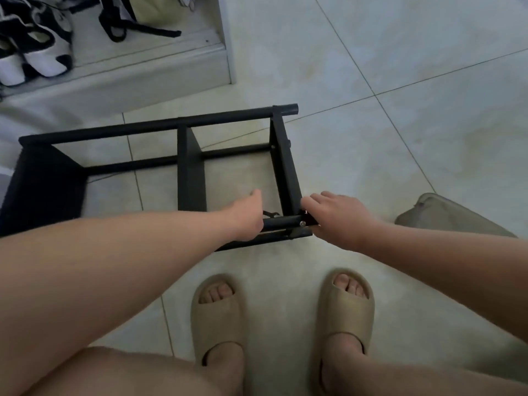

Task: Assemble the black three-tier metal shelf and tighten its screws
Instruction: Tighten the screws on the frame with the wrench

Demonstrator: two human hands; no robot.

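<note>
Shelf lies sideways, probably so its corner screw faces up; left hand grips the shelf steady, right hand's hold there is unclear.

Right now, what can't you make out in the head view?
Head view only.
Left hand fingers: behind the hand itself, grip unclear.
Right hand: any tool hidden under its curled fingers at the shelf corner.
Shelf's left end: cut by frame edge.
Screw head type: too small.
</note>
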